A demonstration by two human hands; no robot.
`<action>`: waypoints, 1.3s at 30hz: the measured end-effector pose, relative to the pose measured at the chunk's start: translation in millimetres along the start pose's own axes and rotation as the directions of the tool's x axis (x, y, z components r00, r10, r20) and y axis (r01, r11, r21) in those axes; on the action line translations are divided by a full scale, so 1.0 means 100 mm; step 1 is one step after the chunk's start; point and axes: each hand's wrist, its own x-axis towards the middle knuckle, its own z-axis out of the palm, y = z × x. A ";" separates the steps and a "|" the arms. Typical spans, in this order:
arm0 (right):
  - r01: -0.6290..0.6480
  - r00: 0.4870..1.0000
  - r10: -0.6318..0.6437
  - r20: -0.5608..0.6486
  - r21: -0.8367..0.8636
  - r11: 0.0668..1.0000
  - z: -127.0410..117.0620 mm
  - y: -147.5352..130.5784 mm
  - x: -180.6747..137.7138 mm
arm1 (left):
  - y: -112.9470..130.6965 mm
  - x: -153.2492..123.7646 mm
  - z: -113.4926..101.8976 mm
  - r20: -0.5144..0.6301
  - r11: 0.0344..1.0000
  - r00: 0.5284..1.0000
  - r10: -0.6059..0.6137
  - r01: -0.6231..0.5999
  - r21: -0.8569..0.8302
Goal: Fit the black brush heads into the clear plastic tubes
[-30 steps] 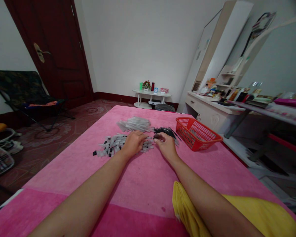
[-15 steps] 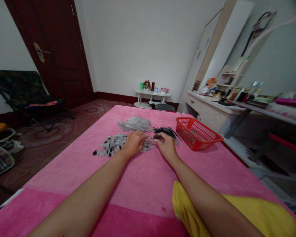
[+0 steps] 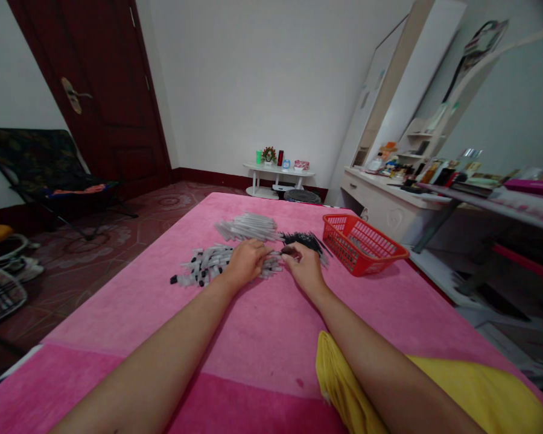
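Note:
My left hand (image 3: 247, 263) is closed on a pale translucent tube, like a pen barrel, whose end points toward my right hand. My right hand (image 3: 304, 266) pinches a small dark piece at the tube's end; whether the two parts are joined is too small to tell. Under and left of my left hand lies a heap of translucent tubes with black ends (image 3: 207, 263). Behind it is a pile of plain translucent tubes (image 3: 253, 226). Thin black sticks (image 3: 308, 240) lie just beyond my right hand, partly hidden by it.
A red plastic basket (image 3: 355, 264) stands right of the piles, with some pale items inside. Pink cloth (image 3: 253, 349) covers the table. Yellow fabric (image 3: 470, 386) lies under my right forearm. A cluttered dressing table (image 3: 389, 196) stands at the right.
Both hands stay almost in place, with the tube and the dark piece still between them. The piles and basket have not moved.

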 end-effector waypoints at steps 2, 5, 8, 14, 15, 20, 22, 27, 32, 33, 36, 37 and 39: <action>-0.003 1.000 0.003 0.000 -0.004 1.000 0.00 -0.01 0.00 | 0.02 0.00 -0.01 0.004 1.000 1.000 0.006 -0.006 -0.004; 0.005 1.000 -0.005 0.005 -0.021 1.000 0.00 -0.03 -0.01 | 0.05 0.01 -0.03 0.005 1.000 1.000 0.012 -0.012 -0.006; -0.022 0.999 0.025 0.034 -0.073 0.997 -0.01 -0.04 -0.02 | 0.07 0.02 -0.03 0.001 1.000 1.000 0.017 -0.017 0.001; -0.041 0.998 0.046 0.050 -0.099 0.994 0.00 -0.03 -0.04 | 0.05 0.02 -0.03 -0.023 1.000 1.000 0.001 0.000 0.027; -0.022 0.999 0.026 0.043 -0.083 0.996 0.00 -0.02 -0.03 | 0.05 0.02 -0.03 -0.026 1.000 1.000 -0.004 0.005 0.029; -0.038 0.994 0.048 0.098 -0.105 0.994 -0.01 0.00 -0.04 | 0.05 0.01 -0.04 -0.022 1.000 1.000 0.006 -0.005 0.023; -0.058 0.993 0.069 0.094 -0.111 0.992 -0.01 0.01 -0.04 | 0.05 0.01 -0.03 -0.020 1.000 1.000 0.007 -0.007 0.015; -0.018 0.994 0.026 0.104 -0.079 0.997 -0.01 0.01 -0.04 | 0.03 0.00 -0.02 -0.025 1.000 1.000 0.005 -0.005 0.007; -0.054 0.990 0.068 0.123 -0.118 0.992 0.00 0.03 -0.05 | 0.03 0.01 -0.02 -0.025 1.000 1.000 0.007 -0.007 -0.001; -0.042 0.993 0.054 0.105 -0.112 0.993 -0.01 0.03 -0.05 | 0.03 0.01 -0.02 -0.029 1.000 1.000 0.003 -0.003 -0.003; -0.026 0.993 0.037 0.110 -0.107 0.994 -0.01 0.02 -0.05 | 0.03 0.00 -0.02 -0.033 1.000 0.999 0.009 -0.010 -0.013; -0.033 0.991 0.047 0.128 -0.108 0.994 -0.01 0.02 -0.04 | 0.03 0.00 -0.03 -0.033 1.000 0.999 0.012 -0.013 -0.014; -0.047 0.989 0.060 0.138 -0.097 0.994 -0.02 0.02 -0.04 | 0.03 0.00 -0.03 -0.036 1.000 0.999 0.011 -0.011 -0.016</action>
